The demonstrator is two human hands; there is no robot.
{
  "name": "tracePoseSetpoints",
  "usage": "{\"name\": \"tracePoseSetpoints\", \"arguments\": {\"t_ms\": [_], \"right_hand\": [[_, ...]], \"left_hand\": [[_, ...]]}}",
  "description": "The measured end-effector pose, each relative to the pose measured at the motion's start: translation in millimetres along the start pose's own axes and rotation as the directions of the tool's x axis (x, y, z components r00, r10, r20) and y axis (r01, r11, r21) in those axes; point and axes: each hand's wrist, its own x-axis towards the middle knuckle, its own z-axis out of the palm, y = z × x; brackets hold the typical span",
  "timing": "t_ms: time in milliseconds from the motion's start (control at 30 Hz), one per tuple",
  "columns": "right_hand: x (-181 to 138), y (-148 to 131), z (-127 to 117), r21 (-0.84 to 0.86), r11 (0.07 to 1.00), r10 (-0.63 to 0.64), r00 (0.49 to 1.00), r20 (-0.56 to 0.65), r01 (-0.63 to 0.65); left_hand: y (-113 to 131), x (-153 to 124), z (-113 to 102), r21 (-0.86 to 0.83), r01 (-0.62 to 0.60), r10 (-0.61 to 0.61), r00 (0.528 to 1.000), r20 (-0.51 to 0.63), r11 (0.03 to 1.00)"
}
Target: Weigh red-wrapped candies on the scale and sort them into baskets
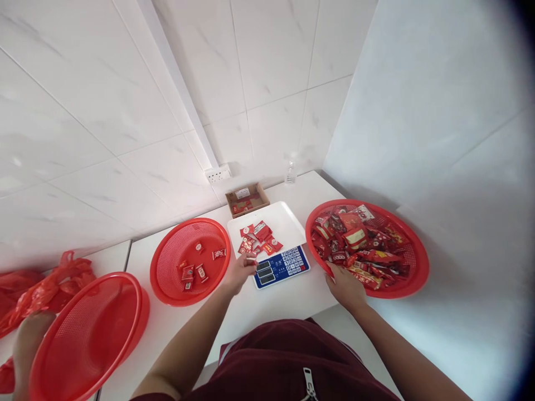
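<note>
**One hand at the full basket, one hand by the scale**

The full red basket (422, 272) is just right of the scale (279, 266). Its open top faces up, and its long way seems to run from the scale out to the right, though the view may stretch it. Wrapped sweets (355, 239) lie heaped inside. The right hand (346, 287) touches the rim on the scale's side. Some fingers are hidden, so I can't tell how tight they hold. A firm, level hold should stop spills.

The left hand (237, 274), apart from the right one, pinches a small thing (251, 258) by the scale's left side. I can't tell what it is. Light fingers that don't press the scale seem best.

Loose sweets (262, 229) point every which way on the scale's white pan (278, 214). Left of the scale is another red basket (167, 250); behind the scale is a brown box (264, 196).
</note>
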Motion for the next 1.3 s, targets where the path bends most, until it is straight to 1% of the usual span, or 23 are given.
{"name": "tracePoseSetpoints", "arguments": {"t_ms": [67, 133, 200, 233, 300, 367, 433, 467, 533, 600, 700, 800, 967, 1100, 1300], "right_hand": [[-1.1, 0.1, 1.0, 0.022, 1.0, 0.006, 1.0, -0.002, -0.006], [-2.4, 1.0, 2.2, 0.048, 0.999, 0.017, 1.0, 0.006, -0.017], [-1.6, 3.3, 1.7, 0.097, 0.995, 0.033, 0.999, 0.017, -0.035], [0.6, 4.8, 0.3, 0.137, 0.989, 0.051, 0.998, 0.033, -0.055], [9.5, 7.3, -5.2, 0.271, 0.955, 0.093, 0.991, 0.096, -0.116], [24.3, 7.8, -12.3, 0.441, 0.881, 0.114, 0.982, 0.153, -0.171], [41.9, 6.5, -17.3, 0.557, 0.81, 0.095, 0.979, 0.183, -0.183], [50.3, 5.7, -17.9, 0.565, 0.803, 0.079, 0.974, 0.213, -0.189], [63.9, 6.1, -15.0, 0.514, 0.823, 0.075, 0.943, 0.326, -0.243], [71.8, 10.0, -9.0, 0.452, 0.844, 0.117, 0.922, 0.369, -0.288], [75.1, 20.4, -1.1, 0.379, 0.87, 0.2, 0.929, 0.312, -0.315], [76.5, 26.9, 2.2, 0.324, 0.893, 0.233, 0.936, 0.262, -0.313], [83.3, 20.4, 4.9, 0.242, 0.92, 0.224, 0.922, 0.317, -0.307], [83.2, 13.4, 4.3, 0.218, 0.928, 0.229, 0.924, 0.306, -0.302], [81.7, 8.3, -6.6, 0.203, 0.958, 0.13, 0.936, 0.328, -0.204]], "left_hand": [[-12.9, -20.7, 9.0, -0.073, 0.068, -0.062, 0.995, 0.076, 0.995], [-25.2, -38.0, 15.4, -0.143, 0.154, -0.132, 0.979, 0.154, 0.978], [-34.2, -50.7, 19.3, -0.174, 0.222, -0.185, 0.961, 0.206, 0.959], [-36.9, -55.4, 20.5, -0.17, 0.239, -0.201, 0.956, 0.214, 0.956], [-38.1, -62.0, 22.1, -0.167, 0.26, -0.223, 0.952, 0.211, 0.951], [-34.7, -65.8, 23.5, -0.175, 0.269, -0.235, 0.953, 0.193, 0.947], [-28.4, -67.9, 24.9, -0.188, 0.267, -0.236, 0.956, 0.172, 0.945], [-25.0, -68.5, 25.6, -0.193, 0.263, -0.233, 0.959, 0.163, 0.945], [-18.7, -69.8, 26.4, -0.194, 0.249, -0.22, 0.962, 0.16, 0.949], [-14.3, -71.3, 26.2, -0.182, 0.234, -0.203, 0.964, 0.171, 0.955], [-12.0, -74.4, 24.5, -0.148, 0.229, -0.203, 0.965, 0.168, 0.962], [-12.0, -77.3, 23.9, -0.143, 0.239, -0.221, 0.966, 0.132, 0.96], [-7.4, -78.3, 26.8, -0.17, 0.24, -0.225, 0.969, 0.103, 0.956], [-1.6, -76.1, 28.0, -0.183, 0.232, -0.217, 0.971, 0.098, 0.955], [2.7, -73.1, 27.9, -0.178, 0.23, -0.215, 0.972, 0.097, 0.957]]}}
